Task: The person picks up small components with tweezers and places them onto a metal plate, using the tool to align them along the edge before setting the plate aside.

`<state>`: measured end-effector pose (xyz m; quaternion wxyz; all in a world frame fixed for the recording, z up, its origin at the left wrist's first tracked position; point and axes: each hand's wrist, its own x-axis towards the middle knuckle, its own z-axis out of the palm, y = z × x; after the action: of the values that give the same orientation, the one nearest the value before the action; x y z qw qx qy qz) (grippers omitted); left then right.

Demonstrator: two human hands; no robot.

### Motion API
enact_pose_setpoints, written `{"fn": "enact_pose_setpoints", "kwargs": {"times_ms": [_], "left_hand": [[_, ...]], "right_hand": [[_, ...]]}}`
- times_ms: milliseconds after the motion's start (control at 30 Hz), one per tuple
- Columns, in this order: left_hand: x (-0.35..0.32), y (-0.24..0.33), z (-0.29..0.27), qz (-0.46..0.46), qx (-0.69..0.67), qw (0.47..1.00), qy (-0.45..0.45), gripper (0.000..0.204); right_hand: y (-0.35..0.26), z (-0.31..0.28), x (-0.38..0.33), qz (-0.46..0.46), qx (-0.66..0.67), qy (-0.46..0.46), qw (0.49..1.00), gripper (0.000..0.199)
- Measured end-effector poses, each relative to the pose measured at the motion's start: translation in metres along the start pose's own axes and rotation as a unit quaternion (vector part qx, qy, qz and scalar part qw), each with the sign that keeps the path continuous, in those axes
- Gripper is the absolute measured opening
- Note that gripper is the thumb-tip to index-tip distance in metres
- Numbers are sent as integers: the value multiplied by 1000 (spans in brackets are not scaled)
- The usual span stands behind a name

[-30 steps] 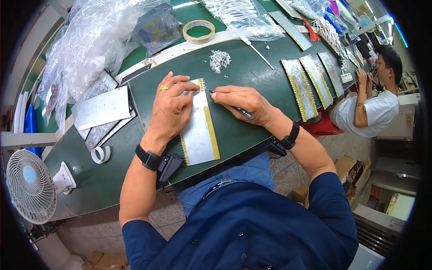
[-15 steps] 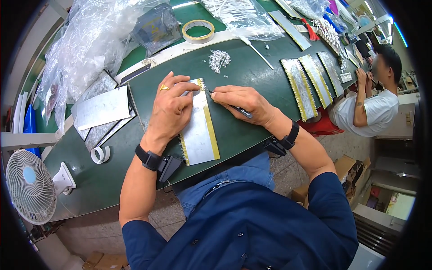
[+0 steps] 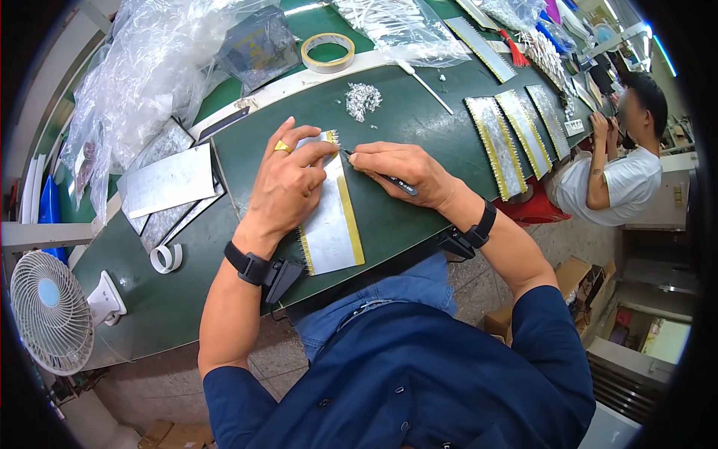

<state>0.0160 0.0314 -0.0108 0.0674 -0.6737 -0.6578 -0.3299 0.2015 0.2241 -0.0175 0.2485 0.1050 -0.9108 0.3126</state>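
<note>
A silvery rectangular plate [image 3: 333,238] with yellow tape along its long sides lies on the green table in front of me. Small pieces stick out from its taped edges like teeth. My left hand [image 3: 288,183] rests over the plate's upper left part, fingers apart, its index fingertip touching the right edge near the far corner. In my right hand [image 3: 407,170] is a pair of black tweezers [image 3: 400,184], whose tip points at that same edge beside the index fingertip. What lies right at the tip is too small to make out.
Beyond my hands is a pile of tiny silvery pieces [image 3: 363,100], with a white stick [image 3: 430,90] and a tape roll [image 3: 327,54] near it. Toothed plates [image 3: 495,146] stand right; bare plates [image 3: 172,179], a white ring [image 3: 166,258] and a fan [image 3: 52,310] left. A co-worker [image 3: 621,179] sits at right.
My left index finger has shifted slightly right along the plate's far edge, and the other fingers have lifted and turned a little. The right hand with the tweezers stays almost in place.
</note>
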Motion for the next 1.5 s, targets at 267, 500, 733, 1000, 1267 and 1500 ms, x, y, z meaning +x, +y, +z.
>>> {"fn": "enact_pose_setpoints", "kwargs": {"times_ms": [267, 500, 733, 1000, 1267, 1500], "left_hand": [[5, 7, -5, 51, 75, 995, -34, 13], [2, 8, -6, 45, 78, 995, -36, 23], [2, 6, -4, 3, 28, 999, 24, 17], [1, 6, -4, -6, 20, 1000, 22, 14], [0, 6, -4, -8, 17, 1000, 16, 13], [-1, 5, -4, -9, 13, 1000, 16, 13]], "right_hand": [[-3, 1, 0, 38, 15, 73, 996, 24], [-3, -11, -3, 335, 159, 182, 911, 17], [-3, -18, -6, 366, 154, 181, 900, 19], [-1, -15, -5, 340, 127, 168, 916, 19], [-3, -14, -8, 337, 121, 174, 917, 19], [2, -16, -6, 339, 142, 162, 916, 19]]}}
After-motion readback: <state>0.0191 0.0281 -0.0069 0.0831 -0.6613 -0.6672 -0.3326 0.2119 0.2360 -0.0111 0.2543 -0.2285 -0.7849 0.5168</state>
